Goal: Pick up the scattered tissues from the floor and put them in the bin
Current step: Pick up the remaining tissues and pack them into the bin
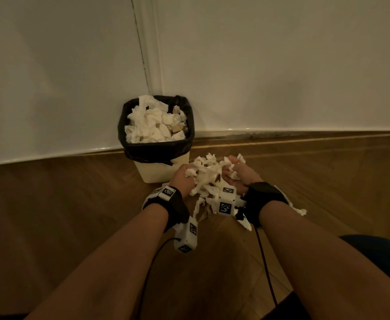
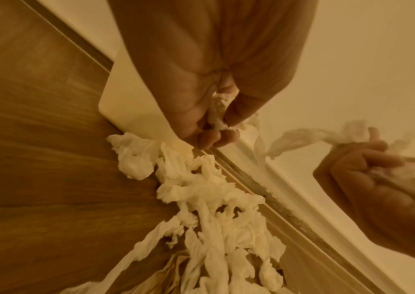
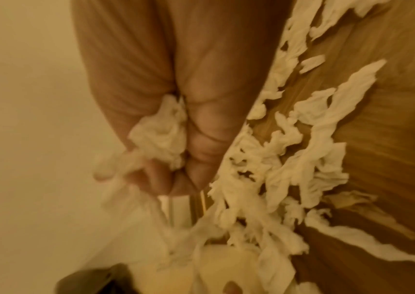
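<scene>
Together, left hand (image 1: 182, 180) and right hand (image 1: 236, 174) clutch tissues (image 1: 206, 179) — beside bin (image 1: 153, 168).

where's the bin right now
In the head view the bin stands in the wall corner, left of centre, just beyond the left hand and already heaped with tissues.

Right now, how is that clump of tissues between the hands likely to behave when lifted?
The tissue clump likely lifts floppy: strands dangle below both hands. Probably light, since the left hand and right hand hold it loosely. Bits may drop; scraps already lie loose.
</scene>
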Demonstrator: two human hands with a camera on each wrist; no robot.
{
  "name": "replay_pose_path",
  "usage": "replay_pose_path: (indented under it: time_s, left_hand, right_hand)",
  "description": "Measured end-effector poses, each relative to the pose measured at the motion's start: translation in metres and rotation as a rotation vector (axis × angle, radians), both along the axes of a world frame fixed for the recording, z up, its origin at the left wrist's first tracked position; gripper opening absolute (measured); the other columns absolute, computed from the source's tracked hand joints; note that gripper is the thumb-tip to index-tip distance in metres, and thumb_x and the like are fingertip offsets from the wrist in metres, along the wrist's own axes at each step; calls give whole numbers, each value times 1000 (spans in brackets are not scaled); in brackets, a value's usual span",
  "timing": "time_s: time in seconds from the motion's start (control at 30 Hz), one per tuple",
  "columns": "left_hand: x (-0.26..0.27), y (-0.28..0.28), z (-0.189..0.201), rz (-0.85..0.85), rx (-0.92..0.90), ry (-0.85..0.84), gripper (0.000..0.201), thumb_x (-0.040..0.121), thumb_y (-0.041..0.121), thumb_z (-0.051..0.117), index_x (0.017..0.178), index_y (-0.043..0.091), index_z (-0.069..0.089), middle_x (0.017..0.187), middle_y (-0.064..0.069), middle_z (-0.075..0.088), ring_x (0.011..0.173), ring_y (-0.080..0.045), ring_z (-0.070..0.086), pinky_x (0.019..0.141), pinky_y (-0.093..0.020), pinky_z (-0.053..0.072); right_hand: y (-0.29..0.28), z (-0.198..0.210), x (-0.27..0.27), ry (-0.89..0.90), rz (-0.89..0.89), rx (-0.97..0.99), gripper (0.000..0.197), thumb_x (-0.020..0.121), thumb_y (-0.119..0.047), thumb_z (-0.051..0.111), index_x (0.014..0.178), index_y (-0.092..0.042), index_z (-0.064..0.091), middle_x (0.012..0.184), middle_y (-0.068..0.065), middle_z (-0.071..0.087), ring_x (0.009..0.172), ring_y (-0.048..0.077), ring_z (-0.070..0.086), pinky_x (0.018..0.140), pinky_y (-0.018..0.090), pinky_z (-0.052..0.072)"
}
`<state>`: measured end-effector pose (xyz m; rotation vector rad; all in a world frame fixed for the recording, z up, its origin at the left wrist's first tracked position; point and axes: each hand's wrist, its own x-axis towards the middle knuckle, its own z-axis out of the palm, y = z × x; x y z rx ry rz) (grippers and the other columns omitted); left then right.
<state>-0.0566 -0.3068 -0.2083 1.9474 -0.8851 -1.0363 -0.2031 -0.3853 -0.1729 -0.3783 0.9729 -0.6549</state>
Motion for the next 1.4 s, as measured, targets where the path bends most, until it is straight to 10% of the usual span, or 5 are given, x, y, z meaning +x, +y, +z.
replay_pose_path:
  time_s: [0.43, 0.7, 0.97, 1.2, 1.4]
  left_hand:
    - [16, -11, 76, 120, -343, 373, 19, 99, 15, 37, 97, 15, 55, 66, 7, 62, 56, -4, 58, 50, -17, 43]
    - [79, 3, 107, 283, -446, -129, 40, 95, 2, 32, 126, 13, 56, 128, -7, 36, 109, -17, 45, 105, -28, 37]
    - [119, 14, 98, 295, -345, -489, 40, 92, 1, 41, 119, 21, 61, 119, -11, 40, 92, -12, 44, 82, -2, 26]
    - [128, 11, 85, 98, -154, -745, 15, 85, 19, 58, 96, 28, 65, 101, -1, 61, 93, -18, 60, 87, -34, 47]
    - [134, 7, 77, 7, -34, -961, 18, 90, 29, 56, 102, 32, 67, 105, 5, 69, 101, -17, 61, 92, -33, 40]
  right_hand:
    - [3, 74, 44, -493, -170, -69, 32, 61, -11, 37, 88, -12, 53, 68, 9, 49, 65, 23, 44, 65, 29, 35]
    - [14, 105, 95, -559, -71, -79, 32, 61, 10, 22, 73, -12, 42, 81, 10, 45, 76, 25, 46, 73, 35, 44]
    - [4, 85, 149, -434, 15, -121, 39, 91, 15, 25, 104, -14, 48, 122, 19, 48, 117, 34, 50, 82, 37, 50]
    - [-6, 48, 176, 993, 550, -1138, 40, 95, -18, 47, 131, -1, 48, 133, 15, 52, 123, 30, 48, 103, 34, 39]
    - [3, 36, 177, 1342, 681, -1362, 22, 95, -13, 48, 109, -4, 62, 113, 15, 63, 105, 30, 60, 87, 36, 48]
